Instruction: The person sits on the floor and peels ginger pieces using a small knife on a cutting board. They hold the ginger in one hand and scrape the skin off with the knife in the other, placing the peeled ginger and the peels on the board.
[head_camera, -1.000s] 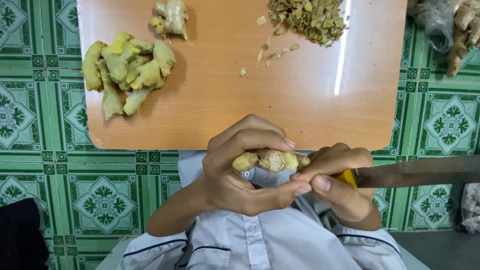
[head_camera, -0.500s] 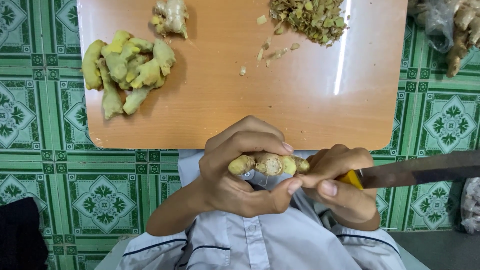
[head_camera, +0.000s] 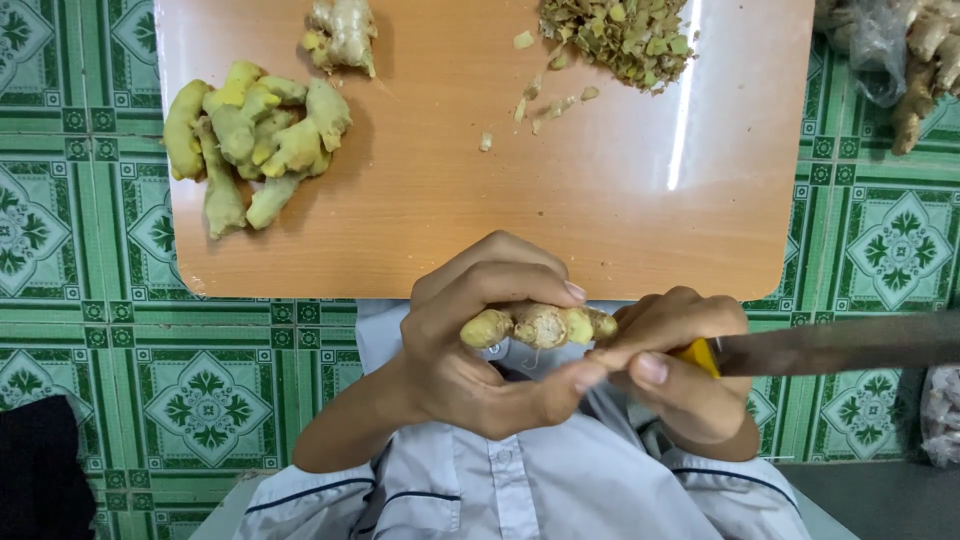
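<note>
You wear a pale blue-white shirt (head_camera: 520, 490) with short sleeves (head_camera: 300, 500), each edged by a thin dark stripe. A button placket runs down its front. Your left hand (head_camera: 480, 340) and right hand (head_camera: 680, 365) look bare, possibly ringless.

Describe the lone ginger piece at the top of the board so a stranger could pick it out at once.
Start at the wooden cutting board on the green patterned floor. Along its far edge, between the pile of peeled ginger and the heap of peelings, lies a single ginger piece. It lies alone, paler and knobbier than the smooth yellow-green pieces in the pile.
</note>
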